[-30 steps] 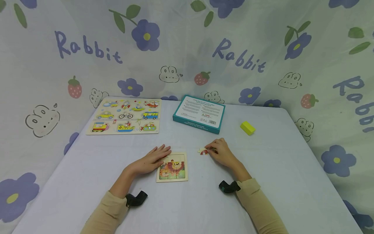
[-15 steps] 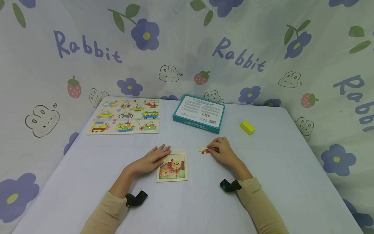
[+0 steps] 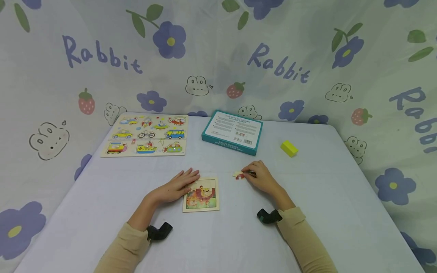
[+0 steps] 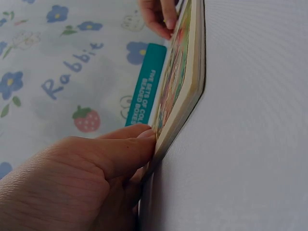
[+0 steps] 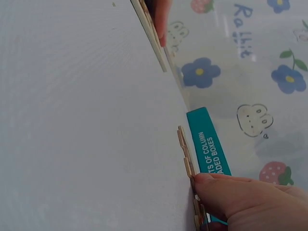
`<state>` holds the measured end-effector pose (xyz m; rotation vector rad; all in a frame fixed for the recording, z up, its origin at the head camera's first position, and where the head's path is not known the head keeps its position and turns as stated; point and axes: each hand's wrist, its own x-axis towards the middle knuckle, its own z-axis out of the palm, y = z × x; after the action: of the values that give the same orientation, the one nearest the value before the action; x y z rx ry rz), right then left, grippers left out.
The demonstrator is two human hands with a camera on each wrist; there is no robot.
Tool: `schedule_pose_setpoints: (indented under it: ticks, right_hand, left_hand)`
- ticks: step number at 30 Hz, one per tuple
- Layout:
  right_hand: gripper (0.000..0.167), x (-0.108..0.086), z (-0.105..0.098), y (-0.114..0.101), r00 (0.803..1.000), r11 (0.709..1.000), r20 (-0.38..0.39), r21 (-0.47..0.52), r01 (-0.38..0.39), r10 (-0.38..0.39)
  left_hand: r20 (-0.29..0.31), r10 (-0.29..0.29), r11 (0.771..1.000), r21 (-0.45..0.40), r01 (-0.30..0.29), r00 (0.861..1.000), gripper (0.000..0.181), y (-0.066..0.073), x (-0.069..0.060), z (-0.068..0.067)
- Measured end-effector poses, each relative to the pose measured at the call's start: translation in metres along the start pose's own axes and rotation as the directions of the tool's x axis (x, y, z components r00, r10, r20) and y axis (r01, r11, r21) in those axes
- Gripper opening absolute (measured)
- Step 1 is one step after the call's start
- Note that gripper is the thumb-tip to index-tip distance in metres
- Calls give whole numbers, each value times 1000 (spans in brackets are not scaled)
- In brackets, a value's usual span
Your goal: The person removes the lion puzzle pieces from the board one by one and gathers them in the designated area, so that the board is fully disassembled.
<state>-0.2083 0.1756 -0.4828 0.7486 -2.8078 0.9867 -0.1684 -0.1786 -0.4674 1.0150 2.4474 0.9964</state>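
A small wooden puzzle board [image 3: 201, 210] with lion-picture pieces lies flat on the white table. The left hand [image 3: 174, 187] rests on its left side, fingers stretched out; in the left wrist view the left thumb [image 4: 144, 144] touches the board's edge [image 4: 185, 101]. Right of the board, the right hand [image 3: 263, 178] pinches cream and red puzzle pieces [image 3: 238, 175] at table level. The right wrist view has several thin wooden pieces [image 5: 188, 166] in a row, with the right hand's thumb [image 5: 207, 185] on them; its fingers are partly hidden.
A large vehicle puzzle board [image 3: 143, 142] lies at the back left. A teal box [image 3: 230, 132] sits at the back middle, and a yellow block [image 3: 289, 149] stands to its right. Behind the table hangs a patterned cloth [image 3: 211, 49].
The right hand and the pieces at its fingertips have shifted slightly to the right and away from the person. The left hand and the small board have stayed in place.
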Motion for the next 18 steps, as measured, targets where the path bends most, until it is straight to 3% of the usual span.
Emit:
schedule_pose_setpoints:
  ticks: [18]
  right_hand:
    - [20, 0, 0, -1, 999, 1000, 26, 11, -28, 28]
  left_hand:
    - [1, 4, 1000, 10, -4, 1000, 51, -2, 0, 1]
